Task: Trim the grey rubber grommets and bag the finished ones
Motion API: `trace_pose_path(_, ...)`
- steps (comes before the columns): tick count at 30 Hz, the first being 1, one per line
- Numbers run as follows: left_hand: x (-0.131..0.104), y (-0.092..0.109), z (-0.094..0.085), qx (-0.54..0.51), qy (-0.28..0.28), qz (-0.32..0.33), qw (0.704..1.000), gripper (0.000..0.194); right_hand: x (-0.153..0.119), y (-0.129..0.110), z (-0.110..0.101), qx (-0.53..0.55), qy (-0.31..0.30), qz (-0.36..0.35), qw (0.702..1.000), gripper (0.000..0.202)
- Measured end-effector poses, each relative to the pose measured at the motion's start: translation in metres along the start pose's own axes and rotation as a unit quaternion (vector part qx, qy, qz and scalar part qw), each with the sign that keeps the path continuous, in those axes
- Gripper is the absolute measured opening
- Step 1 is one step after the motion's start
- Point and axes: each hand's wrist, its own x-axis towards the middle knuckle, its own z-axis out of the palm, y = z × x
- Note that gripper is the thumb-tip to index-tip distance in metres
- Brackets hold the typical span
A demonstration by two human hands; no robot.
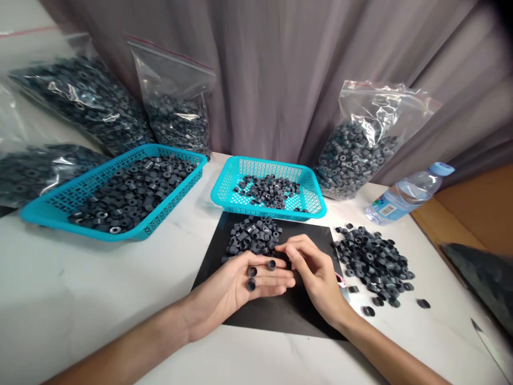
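Note:
My left hand is palm up over a black mat, fingers stretched out side by side. Three small dark-grey plastic rings rest on its palm and fingers. Close beside its fingertips, my right hand has thumb and forefinger pinched together. Whatever may be between them is too small to make out. Just beyond both hands lies a pile of similar grey rings on the mat, partly hidden by the left hand. A pink-edged item shows partly behind the right hand.
One turquoise basket holds many rings at left; another turquoise basket stands behind the mat with fewer. A loose heap of rings lies at right, near a water bottle. Zip bags of rings line the curtain. A blade-like tool lies far right.

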Motion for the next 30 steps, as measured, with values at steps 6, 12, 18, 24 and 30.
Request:
trace_pose_path(6, -0.007, 0.017, 0.001, 0.072, 0.014, 0.055, 0.996, 0.034, -0.002, 0.004, 0.005, -0.101, 0.052, -0.011, 0.993, 0.014)
trace_pose_path(12, -0.007, 0.041, -0.002, 0.045, 0.071, 0.084, 0.993, 0.036, -0.008, 0.002, 0.011, -0.188, -0.011, -0.058, 0.98, 0.021)
trace_pose_path(18, 0.0, 0.032, -0.01, -0.012, 0.043, 0.033, 0.998, 0.039, -0.007, 0.009, 0.012, -0.203, -0.023, -0.071, 0.976, 0.006)
trace_pose_path(24, 0.003, 0.023, -0.014, -0.046, 0.014, 0.017, 0.999, 0.038, -0.007, 0.004, 0.012, -0.176, -0.005, -0.094, 0.98, 0.009)
trace_pose_path(30, 0.005, 0.018, -0.011, -0.012, 0.01, 0.013, 1.0, 0.038, -0.011, -0.003, 0.01, -0.12, 0.092, -0.101, 0.983, 0.007)
